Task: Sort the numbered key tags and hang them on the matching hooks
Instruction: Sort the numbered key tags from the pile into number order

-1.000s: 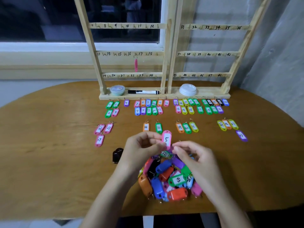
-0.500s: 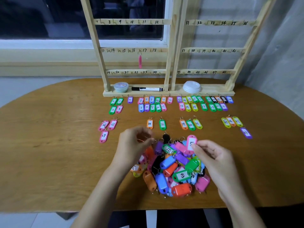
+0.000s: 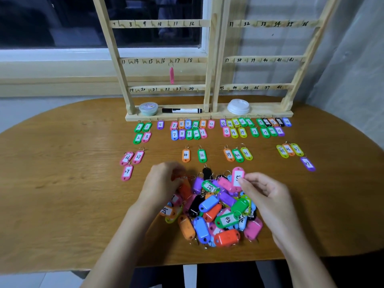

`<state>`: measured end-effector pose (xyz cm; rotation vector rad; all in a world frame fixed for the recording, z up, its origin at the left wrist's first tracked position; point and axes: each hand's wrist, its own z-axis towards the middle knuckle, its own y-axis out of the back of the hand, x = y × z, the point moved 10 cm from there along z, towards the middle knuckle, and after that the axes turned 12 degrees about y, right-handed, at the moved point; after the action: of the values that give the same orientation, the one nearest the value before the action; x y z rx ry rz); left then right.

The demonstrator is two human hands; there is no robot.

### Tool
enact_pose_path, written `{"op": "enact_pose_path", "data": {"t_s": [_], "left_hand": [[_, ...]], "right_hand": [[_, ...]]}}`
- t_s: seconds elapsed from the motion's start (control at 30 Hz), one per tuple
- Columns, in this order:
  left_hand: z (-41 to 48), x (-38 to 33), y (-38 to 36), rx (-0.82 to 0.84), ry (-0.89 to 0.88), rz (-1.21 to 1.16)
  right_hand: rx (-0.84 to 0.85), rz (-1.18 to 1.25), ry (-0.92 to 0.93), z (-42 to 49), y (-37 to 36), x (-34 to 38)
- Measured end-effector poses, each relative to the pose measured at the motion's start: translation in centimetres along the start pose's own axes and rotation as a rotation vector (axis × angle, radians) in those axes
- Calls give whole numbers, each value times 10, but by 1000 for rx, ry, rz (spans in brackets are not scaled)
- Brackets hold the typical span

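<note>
A heap of coloured key tags [image 3: 216, 213] lies on the wooden table [image 3: 62, 194] in front of me. My right hand [image 3: 268, 196] pinches a pink tag marked 5 [image 3: 237, 177] upright above the heap's right top. My left hand [image 3: 162, 183] is curled over the heap's left side among orange tags; what its fingers hold is blurred. Sorted tags lie in rows [image 3: 189, 129] near the wooden hook rack [image 3: 209, 59], whose hooks carry handwritten numbers. One pink tag [image 3: 171, 74] hangs at hook 17.
On the rack's base sit a small round tub [image 3: 148, 108], a black marker [image 3: 182, 110] and a white lid [image 3: 238, 106]. More tag groups lie at the left [image 3: 131, 163], middle [image 3: 238, 154] and right [image 3: 291, 150]. A wall stands at the right.
The pink 5 tag passed from between both hands to my right hand alone and moved right. My left hand dropped onto the heap's left side. The view shifted closer.
</note>
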<state>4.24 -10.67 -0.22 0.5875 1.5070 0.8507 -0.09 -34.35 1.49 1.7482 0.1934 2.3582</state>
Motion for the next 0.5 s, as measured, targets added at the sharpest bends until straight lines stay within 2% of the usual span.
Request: {"op": "enact_pose_path", "data": {"t_s": [0.2, 0.5], "left_hand": [[0, 1, 0, -9, -23, -11], [1, 3, -2, 101, -23, -16]], "right_hand": [[-2, 8, -3, 0, -1, -2], [-8, -14, 4, 2, 1, -4]]}}
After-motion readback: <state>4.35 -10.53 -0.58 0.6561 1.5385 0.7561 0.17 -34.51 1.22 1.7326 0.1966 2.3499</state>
